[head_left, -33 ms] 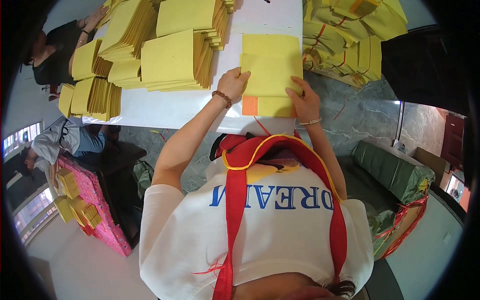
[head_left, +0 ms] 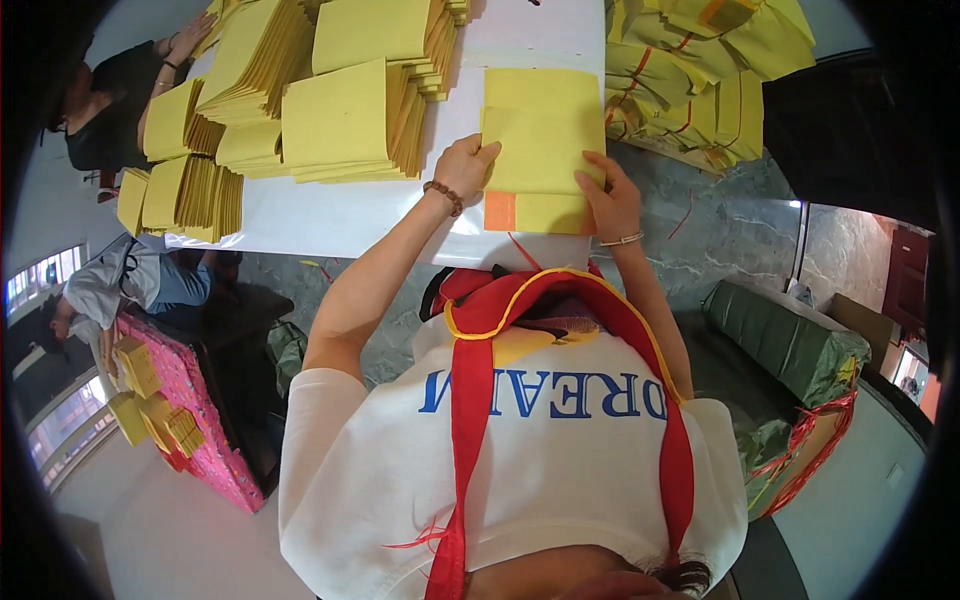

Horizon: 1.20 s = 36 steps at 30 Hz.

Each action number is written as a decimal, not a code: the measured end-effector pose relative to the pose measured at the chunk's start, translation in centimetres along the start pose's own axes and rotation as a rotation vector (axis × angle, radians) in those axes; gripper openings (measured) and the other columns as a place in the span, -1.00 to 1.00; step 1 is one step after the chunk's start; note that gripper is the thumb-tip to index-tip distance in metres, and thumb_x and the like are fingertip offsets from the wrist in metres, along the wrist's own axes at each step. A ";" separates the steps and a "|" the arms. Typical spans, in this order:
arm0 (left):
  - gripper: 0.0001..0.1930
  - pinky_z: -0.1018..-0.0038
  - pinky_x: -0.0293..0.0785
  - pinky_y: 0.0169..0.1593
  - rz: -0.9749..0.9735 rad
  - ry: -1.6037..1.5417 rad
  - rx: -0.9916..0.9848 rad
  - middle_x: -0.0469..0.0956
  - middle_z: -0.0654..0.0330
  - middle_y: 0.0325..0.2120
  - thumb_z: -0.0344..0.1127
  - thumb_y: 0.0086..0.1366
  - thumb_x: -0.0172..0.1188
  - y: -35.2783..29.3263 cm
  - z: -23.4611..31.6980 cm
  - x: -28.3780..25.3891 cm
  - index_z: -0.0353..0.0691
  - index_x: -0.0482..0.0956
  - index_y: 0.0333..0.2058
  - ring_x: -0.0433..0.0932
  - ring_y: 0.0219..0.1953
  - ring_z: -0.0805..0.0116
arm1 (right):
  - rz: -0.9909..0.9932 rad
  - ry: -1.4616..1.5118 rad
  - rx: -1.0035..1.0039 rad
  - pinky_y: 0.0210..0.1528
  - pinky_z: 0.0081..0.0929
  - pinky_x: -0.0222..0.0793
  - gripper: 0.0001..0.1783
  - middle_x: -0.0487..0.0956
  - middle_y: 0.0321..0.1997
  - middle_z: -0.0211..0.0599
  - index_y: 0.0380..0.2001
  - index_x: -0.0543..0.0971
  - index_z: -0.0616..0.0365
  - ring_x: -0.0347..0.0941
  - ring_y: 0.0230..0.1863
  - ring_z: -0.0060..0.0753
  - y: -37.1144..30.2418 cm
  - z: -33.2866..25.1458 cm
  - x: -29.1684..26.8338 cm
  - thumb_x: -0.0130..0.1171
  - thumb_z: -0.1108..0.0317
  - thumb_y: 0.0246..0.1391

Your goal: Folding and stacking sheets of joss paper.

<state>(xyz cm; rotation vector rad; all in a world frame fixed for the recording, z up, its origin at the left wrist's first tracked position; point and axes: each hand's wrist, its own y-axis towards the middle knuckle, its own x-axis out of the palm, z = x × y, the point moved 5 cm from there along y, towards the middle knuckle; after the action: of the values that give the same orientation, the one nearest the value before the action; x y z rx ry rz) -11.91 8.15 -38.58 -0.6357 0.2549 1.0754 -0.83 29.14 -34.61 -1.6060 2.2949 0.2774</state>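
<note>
Hands, two, both flat on a small pile of square yellow paper sheets [head_left: 540, 150] on a white tabletop [head_left: 330, 215]; left hand [head_left: 462, 165] with fingertips pressed on the pile's left edge, open and flat rather than clasped, a brown bead bracelet [head_left: 443, 198] at its wrist; right hand [head_left: 608, 200] laid over the pile's lower right corner, fingers spread on the top sheet, a thin silver bangle [head_left: 622, 240] at its wrist; no sheet lifted clear in either. Between the two hands, at the pile's near edge, one orange square patch [head_left: 500, 211] on a lower sheet; sheets in the pile slightly offset, at least three edges visible, exact count impossible to tell.

Left of the left hand, about seven thick stacks of the same yellow paper [head_left: 340, 115], fanned and leaning across the table; beyond the right hand, a loose heap of yellow bundles tied with red string [head_left: 690, 80] on the grey stone floor. Open white table only in a narrow strip around the pile and toward the near edge, just beneath the wrists.

Far off to the left, a second person's hand [head_left: 185, 40] on further stacks; lower left, a pink patterned box [head_left: 190, 420] holding small yellow packs [head_left: 140, 380]; right, a green sack [head_left: 790, 340].
</note>
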 end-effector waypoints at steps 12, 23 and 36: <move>-0.60 0.18 0.33 -0.40 0.137 0.180 0.007 0.51 -0.06 -0.56 0.00 0.19 -0.01 -1.4 3.3 -1.1 -0.31 0.43 -0.45 0.49 -0.45 -0.06 | 0.068 0.090 0.085 -0.10 -0.64 0.30 -0.62 0.53 -0.14 -0.28 -0.08 0.47 0.21 0.43 -0.14 -0.55 0.8 1.7 0.7 0.18 0.41 -0.04; -0.63 0.16 0.20 -0.03 0.424 0.613 0.574 0.35 0.06 -0.02 -0.09 0.14 0.11 -7.2 9.7 -1.0 -0.11 0.43 -0.11 0.29 0.01 0.08 | 0.155 0.005 0.085 -0.23 -0.47 0.38 -0.57 0.58 -0.29 -0.09 -0.11 0.53 0.03 0.54 -0.30 -0.29 0.7 2.2 0.3 0.21 0.22 -0.13; -0.48 -0.06 -0.10 0.15 0.225 0.872 0.742 0.12 0.05 0.17 0.10 0.22 -0.09 -2.2 8.4 4.8 0.16 0.24 0.14 0.05 0.20 -0.01 | 0.085 0.078 0.218 -0.07 -0.36 0.31 -0.46 0.47 0.01 -0.18 0.03 0.41 0.06 0.45 -0.07 -0.22 0.1 0.6 -0.4 0.15 0.18 -0.08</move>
<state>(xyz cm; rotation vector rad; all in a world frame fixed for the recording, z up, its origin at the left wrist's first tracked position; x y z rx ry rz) -8.67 15.98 -33.49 -0.3608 1.4352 0.7668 -0.69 29.78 -35.04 -1.4377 2.3614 -0.0174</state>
